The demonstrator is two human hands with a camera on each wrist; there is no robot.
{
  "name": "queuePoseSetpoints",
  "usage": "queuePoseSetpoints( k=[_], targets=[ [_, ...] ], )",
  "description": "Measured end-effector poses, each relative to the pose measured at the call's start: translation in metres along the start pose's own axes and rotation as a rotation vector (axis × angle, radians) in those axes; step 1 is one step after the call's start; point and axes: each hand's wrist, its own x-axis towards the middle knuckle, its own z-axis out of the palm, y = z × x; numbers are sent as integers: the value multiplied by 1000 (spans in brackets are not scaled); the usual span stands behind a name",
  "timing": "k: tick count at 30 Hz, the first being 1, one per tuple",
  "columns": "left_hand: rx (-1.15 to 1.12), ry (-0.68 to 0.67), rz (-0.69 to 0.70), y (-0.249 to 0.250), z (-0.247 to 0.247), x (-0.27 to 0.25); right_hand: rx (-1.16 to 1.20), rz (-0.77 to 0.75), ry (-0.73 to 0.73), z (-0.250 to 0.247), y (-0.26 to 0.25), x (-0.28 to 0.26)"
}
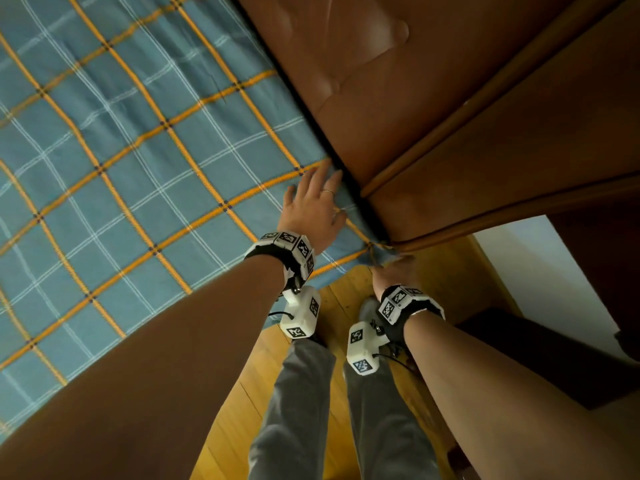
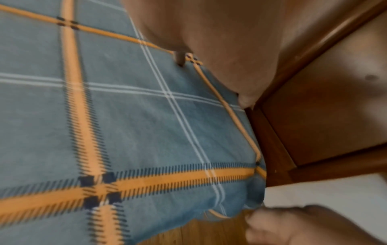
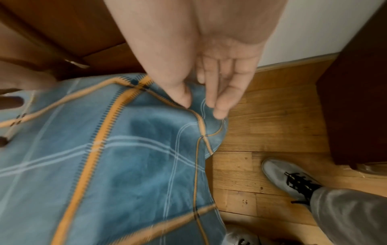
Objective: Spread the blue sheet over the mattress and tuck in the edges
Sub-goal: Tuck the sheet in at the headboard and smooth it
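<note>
The blue sheet [image 1: 138, 150] with orange and white checks lies spread over the mattress. My left hand [image 1: 313, 206] rests flat on it with fingers spread, close to the padded headboard [image 1: 363, 81]. At the bed's corner the sheet [image 3: 104, 165] hangs over the edge. There my right hand [image 3: 202, 107] pinches the hanging corner, thumb [image 3: 182, 97] on top and fingers [image 3: 218, 109] behind the fold. From the left wrist, the sheet [image 2: 125, 124] runs up to the wooden frame, with the right hand [image 2: 303, 227] below the corner.
A brown wooden bed frame [image 1: 485, 150] flanks the headboard. Wooden floorboards [image 3: 261, 132] lie beside the bed, where my grey shoe [image 3: 289, 179] stands. A dark wooden cabinet [image 3: 356, 99] stands close on the right against a white wall [image 1: 540, 271].
</note>
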Motion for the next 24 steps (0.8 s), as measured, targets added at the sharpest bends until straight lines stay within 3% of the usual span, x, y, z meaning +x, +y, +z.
queuePoseSetpoints(
  k=[4, 6, 9, 12, 15, 17, 21, 24],
  targets=[
    [-82, 23, -294, -29, -27, -23, 126, -13, -112, 18, -16, 4],
    [-96, -27, -399, -50, -38, -42, 63, -68, -97, 33, -27, 3],
    [-161, -37, -509, -89, -46, -83, -124, -92, -60, 43, -55, -43],
    [-246, -136, -628, -130, -27, -139, -188, -137, -49, 64, -62, -67],
    [-254, -352, -551, -155, 6, -201, -252, -167, -49, 83, -57, -68],
    [-260, -395, -499, -162, 11, -232, -280, -142, -92, 92, -50, -72],
    [-447, -293, -667, -182, -42, -281, -74, -105, -274, 99, -76, -153],
    [-511, -142, -718, -214, -109, -351, -242, -293, -177, 122, -132, -244]
  ],
)
